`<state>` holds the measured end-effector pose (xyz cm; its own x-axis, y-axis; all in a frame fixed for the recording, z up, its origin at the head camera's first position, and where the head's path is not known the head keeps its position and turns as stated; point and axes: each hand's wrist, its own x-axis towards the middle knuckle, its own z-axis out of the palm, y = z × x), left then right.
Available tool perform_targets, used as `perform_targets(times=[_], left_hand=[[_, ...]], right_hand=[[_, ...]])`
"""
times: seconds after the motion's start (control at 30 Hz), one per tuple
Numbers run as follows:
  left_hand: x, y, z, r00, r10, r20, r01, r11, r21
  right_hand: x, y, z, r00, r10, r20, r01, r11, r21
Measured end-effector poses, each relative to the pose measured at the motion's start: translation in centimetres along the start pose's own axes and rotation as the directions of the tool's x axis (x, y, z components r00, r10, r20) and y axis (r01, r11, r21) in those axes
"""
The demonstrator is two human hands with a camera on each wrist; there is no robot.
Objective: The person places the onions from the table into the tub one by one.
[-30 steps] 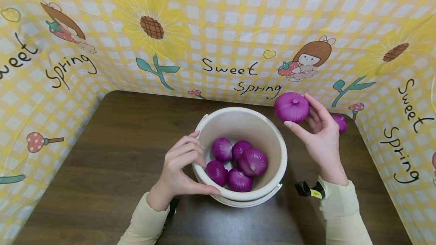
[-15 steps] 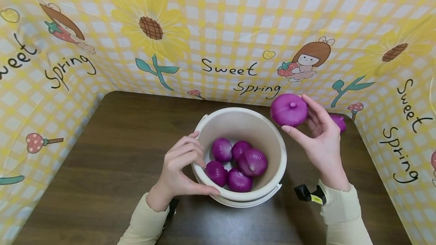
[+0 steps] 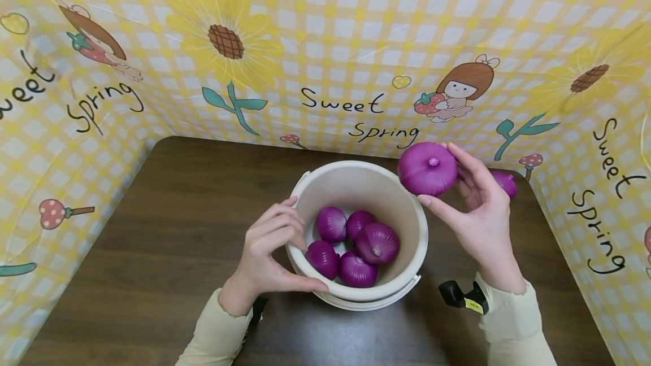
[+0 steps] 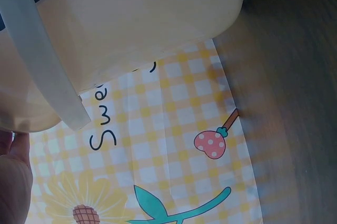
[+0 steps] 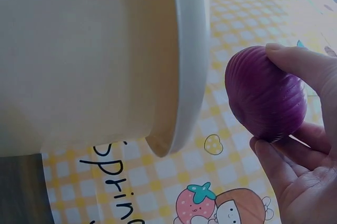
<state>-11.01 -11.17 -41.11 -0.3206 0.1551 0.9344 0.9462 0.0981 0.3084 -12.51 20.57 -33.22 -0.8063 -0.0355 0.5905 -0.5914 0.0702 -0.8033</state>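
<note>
A white bucket (image 3: 351, 185) stands on the table, holding several purple onions (image 3: 377, 243). My left hand (image 3: 272, 247) grips its left rim, fingers over the edge and thumb along the near side. Only part of that hand (image 4: 15, 182) enters the left wrist view, by the bucket's outer wall (image 4: 142, 19). My right hand (image 3: 480, 213) pinches another purple onion (image 3: 427, 169) between thumb and fingers, above the bucket's far right rim. In the right wrist view this onion (image 5: 266, 95) is apart from the bucket rim (image 5: 192, 66), its stub end hidden.
One more purple onion (image 3: 504, 184) lies at the table's far right corner, partly behind my right hand. The bucket's handle (image 3: 386, 301) hangs down along its near side. Patterned yellow cloth (image 3: 330, 44) walls the brown table (image 3: 168, 230) at the back and sides.
My right hand has carried the onion slightly left and down, toward the bucket's rim. The left hand and the onions in the bucket stay where they were.
</note>
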Motion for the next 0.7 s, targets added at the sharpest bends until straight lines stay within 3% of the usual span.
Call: perform_targets(times=[0.43, 0.7], left_hand=[[0.0, 0.0, 0.1, 1.000, 0.002, 0.000, -0.002, 1.000, -0.002], [-0.1, -0.1, 0.1, 1.000, 0.003, 0.000, -0.003, 1.000, -0.003]], right_hand=[[-0.1, -3.4, 1.6, 0.999, -0.007, 0.049, 0.009, 0.999, -0.051], [-0.5, -3.3, 1.7, 0.996, -0.019, 0.088, 0.026, 0.996, -0.081]])
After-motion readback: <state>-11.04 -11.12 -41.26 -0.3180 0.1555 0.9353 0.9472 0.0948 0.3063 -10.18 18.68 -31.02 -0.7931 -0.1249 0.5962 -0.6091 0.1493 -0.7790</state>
